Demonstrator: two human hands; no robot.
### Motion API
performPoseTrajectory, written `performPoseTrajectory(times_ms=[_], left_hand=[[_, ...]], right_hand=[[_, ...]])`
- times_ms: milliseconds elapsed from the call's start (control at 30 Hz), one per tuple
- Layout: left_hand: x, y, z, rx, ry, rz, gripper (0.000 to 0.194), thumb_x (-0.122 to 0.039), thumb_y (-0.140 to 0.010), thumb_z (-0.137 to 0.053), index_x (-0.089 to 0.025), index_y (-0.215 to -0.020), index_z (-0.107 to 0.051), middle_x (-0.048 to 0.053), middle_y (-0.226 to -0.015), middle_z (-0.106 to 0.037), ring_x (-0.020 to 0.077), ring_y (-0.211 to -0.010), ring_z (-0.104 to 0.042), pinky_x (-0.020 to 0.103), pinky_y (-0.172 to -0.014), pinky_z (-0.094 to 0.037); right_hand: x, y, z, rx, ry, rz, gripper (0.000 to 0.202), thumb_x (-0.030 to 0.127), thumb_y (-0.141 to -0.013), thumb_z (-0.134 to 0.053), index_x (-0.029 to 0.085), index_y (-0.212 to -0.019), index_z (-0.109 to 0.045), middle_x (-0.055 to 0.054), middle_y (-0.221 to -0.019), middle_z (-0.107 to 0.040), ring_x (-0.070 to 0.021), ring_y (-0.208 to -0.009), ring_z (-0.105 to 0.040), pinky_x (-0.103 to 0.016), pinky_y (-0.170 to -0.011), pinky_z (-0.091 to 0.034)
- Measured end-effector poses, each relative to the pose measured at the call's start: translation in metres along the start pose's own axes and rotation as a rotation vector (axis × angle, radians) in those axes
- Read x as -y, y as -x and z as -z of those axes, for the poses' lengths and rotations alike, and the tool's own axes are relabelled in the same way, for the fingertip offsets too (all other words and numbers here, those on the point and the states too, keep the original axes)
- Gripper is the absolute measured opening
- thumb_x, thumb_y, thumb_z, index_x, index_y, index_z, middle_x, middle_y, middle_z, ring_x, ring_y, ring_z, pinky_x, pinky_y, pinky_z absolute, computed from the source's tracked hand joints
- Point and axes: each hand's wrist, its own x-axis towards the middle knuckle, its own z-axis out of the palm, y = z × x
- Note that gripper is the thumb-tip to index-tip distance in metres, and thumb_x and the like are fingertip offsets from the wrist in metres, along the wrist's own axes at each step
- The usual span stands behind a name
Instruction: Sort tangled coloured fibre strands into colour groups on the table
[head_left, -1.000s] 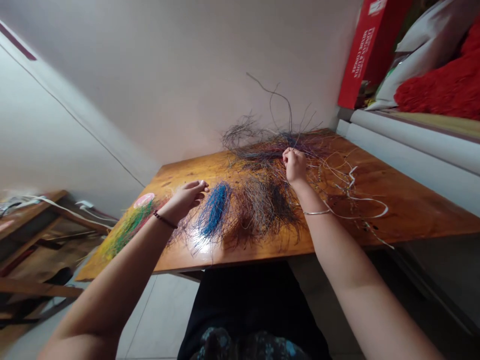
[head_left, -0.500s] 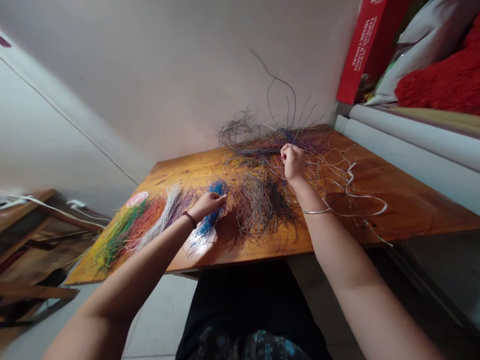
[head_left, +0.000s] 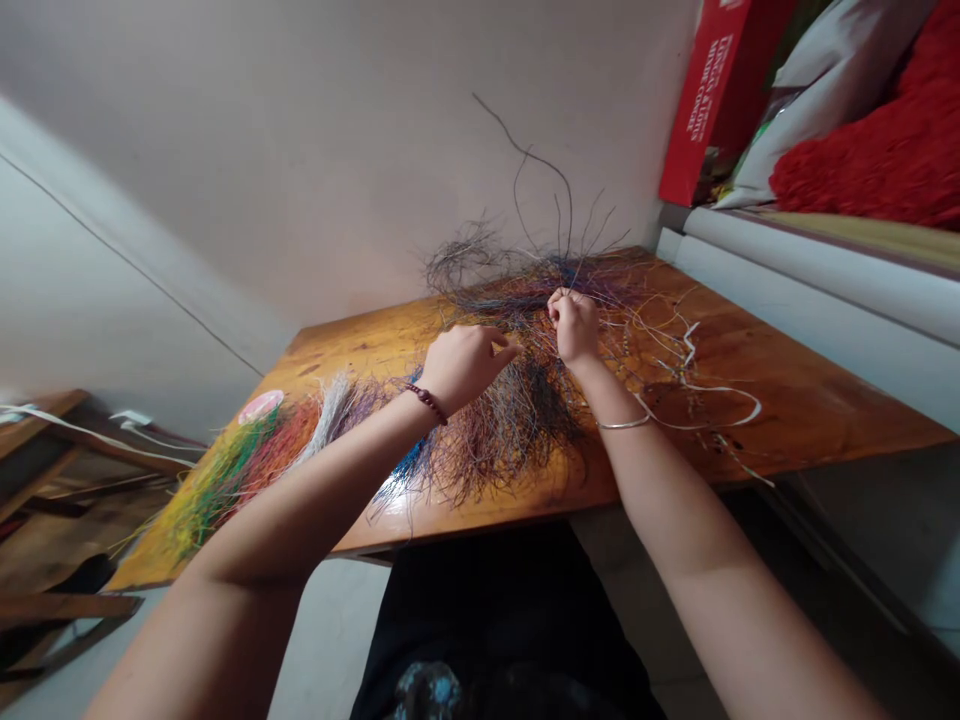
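My right hand is closed in a fist at the back of the table, at the tangled heap of thin coloured wires. A few thin dark wires rise from its fingers, bending up against the wall. My left hand hovers over the brown and grey wire bundle, left of my right hand. Its thumb and forefinger curl towards each other; anything between their tips is too small to make out. Partly behind my left wrist lies a blue wire bundle.
Further left lie a white bundle, an orange-red one and a yellow-green one, beside a pink round label. A white strip loops over the right of the wooden table. A red box stands beyond.
My left hand has left the blue bundle, moving right and away from me over the brown and grey bundle. My right hand keeps its grip on the wires; the view has shifted slightly.
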Motion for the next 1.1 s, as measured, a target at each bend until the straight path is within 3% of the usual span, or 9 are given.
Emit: performPoseTrajectory(times_ms=[200,467,633,767,867,967,1100], left_hand=[[0.006,0.003,-0.007,0.058,-0.051,-0.032,0.033,-0.045,-0.095,-0.052,-0.023,-0.089,-0.075,0.006,-0.083,-0.073,0.0185,-0.073,-0.063,0.028,-0.066,-0.041],[0.038,0.052,0.019,0.161,-0.099,0.053,0.032,-0.046,-0.096,-0.049,-0.025,-0.091,-0.073,0.006,-0.086,-0.074,0.0203,-0.075,-0.064,0.027,-0.062,-0.037],[0.065,0.081,0.034,0.184,-0.058,0.107,0.032,-0.048,-0.094,-0.05,-0.025,-0.088,-0.072,0.003,-0.08,-0.072,0.0175,-0.065,-0.059,0.026,-0.059,-0.034],[0.088,0.098,0.053,0.148,0.012,0.182,0.033,-0.049,-0.091,-0.051,-0.025,-0.086,-0.072,0.003,-0.078,-0.071,0.0175,-0.066,-0.06,0.026,-0.061,-0.037],[0.107,0.107,0.063,0.031,-0.03,0.269,0.035,-0.051,-0.091,-0.051,-0.024,-0.082,-0.07,0.003,-0.074,-0.07,0.0181,-0.065,-0.059,0.026,-0.06,-0.036],[0.123,0.11,0.059,-0.067,-0.134,0.354,0.035,-0.052,-0.091,-0.05,-0.024,-0.083,-0.069,0.004,-0.076,-0.071,0.0193,-0.064,-0.059,0.027,-0.058,-0.033],[0.132,0.107,0.035,0.035,-0.164,0.397,0.035,-0.053,-0.091,-0.049,-0.026,-0.088,-0.07,0.005,-0.083,-0.073,0.0216,-0.071,-0.062,0.027,-0.059,-0.032]], right_hand=[[-0.002,-0.003,0.001,0.002,-0.005,-0.017,0.038,0.036,-0.096,-0.038,0.023,-0.06,-0.04,0.0,-0.057,-0.041,-0.0142,-0.053,-0.039,-0.03,-0.055,-0.031],[-0.001,-0.004,0.001,0.005,-0.061,0.008,0.038,0.033,-0.094,-0.04,0.022,-0.057,-0.041,0.0,-0.057,-0.042,-0.0128,-0.052,-0.038,-0.029,-0.054,-0.029],[-0.001,-0.005,0.002,-0.031,-0.058,-0.035,0.038,0.034,-0.094,-0.041,0.022,-0.058,-0.04,0.001,-0.055,-0.04,-0.0124,-0.05,-0.035,-0.028,-0.052,-0.027],[-0.001,-0.006,0.004,-0.041,-0.068,-0.04,0.037,0.032,-0.092,-0.042,0.022,-0.056,-0.041,0.001,-0.052,-0.039,-0.012,-0.048,-0.035,-0.029,-0.05,-0.025],[0.001,-0.006,0.005,-0.054,-0.057,-0.038,0.037,0.033,-0.093,-0.042,0.022,-0.057,-0.042,0.001,-0.052,-0.04,-0.0118,-0.047,-0.035,-0.028,-0.05,-0.025],[0.003,-0.005,0.005,-0.067,-0.042,-0.021,0.038,0.034,-0.094,-0.041,0.022,-0.058,-0.042,0.001,-0.054,-0.041,-0.0118,-0.048,-0.036,-0.028,-0.05,-0.026],[0.004,-0.005,0.005,-0.065,-0.046,-0.01,0.038,0.031,-0.094,-0.041,0.021,-0.057,-0.042,0.001,-0.053,-0.04,-0.0119,-0.048,-0.036,-0.028,-0.051,-0.026]])
